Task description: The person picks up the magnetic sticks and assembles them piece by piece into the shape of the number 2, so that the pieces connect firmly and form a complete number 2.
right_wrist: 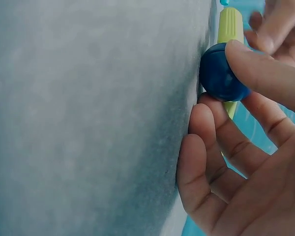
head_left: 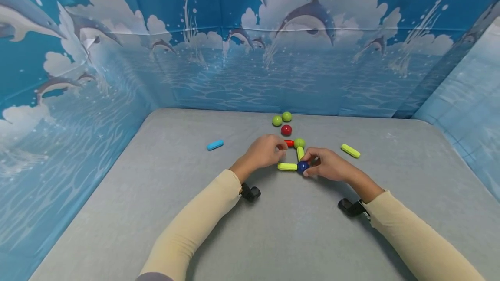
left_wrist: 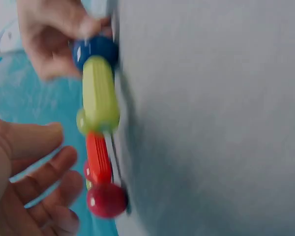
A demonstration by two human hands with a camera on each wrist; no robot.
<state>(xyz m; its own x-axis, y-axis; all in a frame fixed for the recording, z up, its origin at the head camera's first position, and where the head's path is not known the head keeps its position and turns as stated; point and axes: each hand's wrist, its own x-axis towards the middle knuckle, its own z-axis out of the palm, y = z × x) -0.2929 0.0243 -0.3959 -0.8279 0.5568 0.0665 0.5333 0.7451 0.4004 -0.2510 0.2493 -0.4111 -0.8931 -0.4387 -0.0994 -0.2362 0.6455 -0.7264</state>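
Observation:
A dark blue ball (head_left: 302, 167) joins two yellow-green rods; one rod (head_left: 287, 167) points left, the other (head_left: 300, 153) runs back to a green ball (head_left: 299, 143). From that green ball a red rod (head_left: 289, 143) extends left, and a red ball (left_wrist: 107, 200) shows at its end in the left wrist view, hidden behind the left hand in the head view. My right hand (head_left: 329, 164) pinches the blue ball between thumb and fingers. My left hand (head_left: 266, 151) hovers beside the joined pieces, its fingers loosely bent and holding nothing.
Behind the joined pieces lie a loose red ball (head_left: 286, 130) and two green balls, one (head_left: 277, 121) left of the other (head_left: 287, 116). A blue rod (head_left: 215, 145) lies off to the left, a yellow-green rod (head_left: 350, 151) to the right. Dolphin-print curtains surround the grey table (head_left: 250, 237).

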